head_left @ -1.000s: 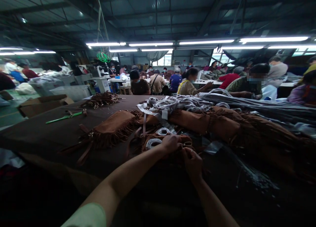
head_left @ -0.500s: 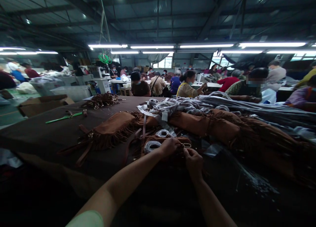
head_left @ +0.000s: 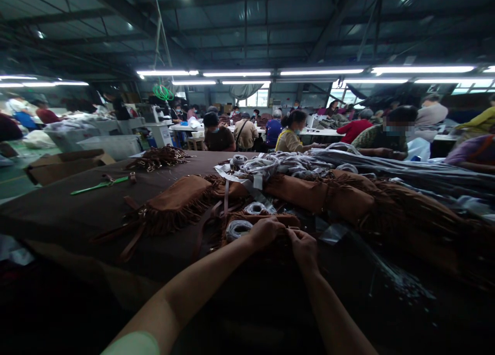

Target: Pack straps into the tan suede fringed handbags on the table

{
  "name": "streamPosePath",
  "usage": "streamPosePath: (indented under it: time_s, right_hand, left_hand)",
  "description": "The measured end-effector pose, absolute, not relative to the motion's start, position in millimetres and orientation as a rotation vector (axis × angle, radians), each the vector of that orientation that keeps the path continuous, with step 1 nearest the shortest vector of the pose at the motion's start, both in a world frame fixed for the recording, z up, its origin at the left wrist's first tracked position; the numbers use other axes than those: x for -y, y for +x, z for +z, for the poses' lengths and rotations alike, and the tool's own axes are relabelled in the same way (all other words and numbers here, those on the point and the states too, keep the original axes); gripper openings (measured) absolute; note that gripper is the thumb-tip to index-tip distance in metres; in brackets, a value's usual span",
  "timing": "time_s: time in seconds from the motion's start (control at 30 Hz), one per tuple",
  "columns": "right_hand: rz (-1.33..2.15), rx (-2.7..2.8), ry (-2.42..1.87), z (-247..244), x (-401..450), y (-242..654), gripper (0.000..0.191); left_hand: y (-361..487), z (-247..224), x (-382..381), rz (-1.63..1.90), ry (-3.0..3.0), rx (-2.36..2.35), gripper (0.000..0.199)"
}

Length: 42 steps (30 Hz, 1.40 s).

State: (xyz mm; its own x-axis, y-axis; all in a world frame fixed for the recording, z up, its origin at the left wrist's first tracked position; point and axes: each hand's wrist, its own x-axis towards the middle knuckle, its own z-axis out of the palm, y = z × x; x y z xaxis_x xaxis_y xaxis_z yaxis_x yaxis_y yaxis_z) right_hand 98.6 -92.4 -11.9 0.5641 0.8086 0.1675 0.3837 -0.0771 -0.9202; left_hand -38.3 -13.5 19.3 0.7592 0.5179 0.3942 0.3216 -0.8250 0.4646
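Observation:
Over a brown fringed suede bag [head_left: 288, 220], my left hand [head_left: 266, 232] and my right hand [head_left: 303, 246] meet with fingertips almost touching. Both are closed in a pinch on a small metal clasp [head_left: 288, 227], mostly hidden by the fingers. Beside my left hand, a roll of grey cord [head_left: 237, 230] lies on the bag, and a second grey roll [head_left: 256, 208] sits just behind it. To the left, another brown fringed bag [head_left: 180, 196] lies flat with its strap [head_left: 131, 241] trailing toward the table's front.
Grey cords [head_left: 294, 162] are heaped behind a row of brown bags [head_left: 305, 192] on the right. Thin clear plastic strands [head_left: 402, 277] spread at front right. A green tool [head_left: 98, 185] and a pile of straps with clasps [head_left: 158, 158] lie left. Co-workers sit beyond the table.
The oval metal ring that showed between my fingertips is now mostly covered by them. My right hand has shifted very slightly; my left hand keeps its place.

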Motion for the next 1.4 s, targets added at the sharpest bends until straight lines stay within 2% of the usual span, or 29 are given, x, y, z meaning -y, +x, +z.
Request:
streamPosePath:
  time_s: [0.37,0.57,0.77,0.87,0.93,1.03,1.13,1.2,1.27,1.33,1.4]
  right_hand:
    - [0.545,1.041,-1.681,-12.3,94.2,99.4,0.037]
    - [0.526,1.041,-1.680,-13.5,92.3,100.6,0.036]
    - [0.493,1.080,-1.679,-13.9,95.2,97.6,0.039]
    - [0.488,1.139,-1.653,-14.6,93.9,100.5,0.040]
    - [0.507,1.157,-1.653,-13.1,93.5,104.5,0.047]
    - [0.525,1.192,-1.678,-3.4,97.4,111.2,0.059]
    - [0.297,1.355,-1.759,14.5,104.6,115.2,0.053]
    - [0.162,1.434,-1.795,25.6,105.9,115.6,0.048]
    - [0.276,1.414,-1.741,31.6,101.7,114.4,0.051]
    - [0.594,1.266,-1.599,32.0,93.2,112.2,0.055]
    - [0.896,1.040,-1.407,29.0,84.3,109.6,0.050]
  left_hand:
    - [-34.7,10.7,5.7,0.820,2.489,-0.658,0.026]
    - [-39.3,7.7,10.0,0.748,2.534,-0.649,0.029]
    - [-29.5,12.3,-1.0,0.611,2.036,-0.826,0.035]
    - [-19.6,17.7,-5.3,0.573,1.846,-0.855,0.030]
    - [-15.9,21.3,-3.1,0.580,1.855,-0.874,0.028]
    - [-16.4,22.8,8.0,0.772,2.070,-1.006,0.025]
    - [-19.3,18.1,21.0,1.033,2.334,-1.058,0.019]
    - [-19.5,13.7,24.6,1.043,2.324,-1.022,0.018]
    - [-17.9,10.8,22.3,0.967,2.125,-0.966,0.019]
    - [-15.4,9.6,15.6,0.896,1.858,-0.863,0.020]
    - [-13.0,8.8,8.2,0.851,1.662,-0.760,0.020]
